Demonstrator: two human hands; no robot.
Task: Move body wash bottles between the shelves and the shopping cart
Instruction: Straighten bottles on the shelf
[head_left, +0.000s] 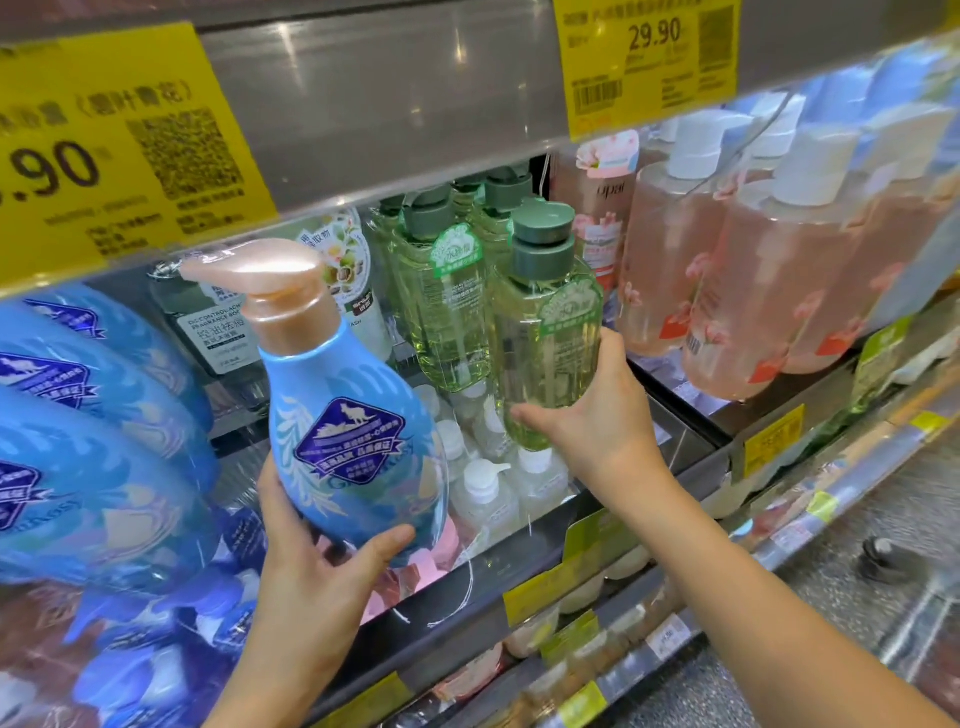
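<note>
My left hand (311, 566) grips the base of a blue body wash bottle (353, 431) with a rose-gold pump, held upright in front of the shelf. My right hand (597, 410) grips the lower part of a clear green bottle (545, 332) with a dark green cap, just in front of the row of matching green bottles (447, 301) on the shelf. More blue bottles (93, 441) fill the shelf at left. No shopping cart is in view.
Pink bottles with white caps (753, 249) stand on the shelf at right. Yellow price tags (649, 57) hang from the shelf edge above. Small white-capped bottles (488, 488) sit on the lower shelf, and a grey speckled floor (883, 597) shows at right.
</note>
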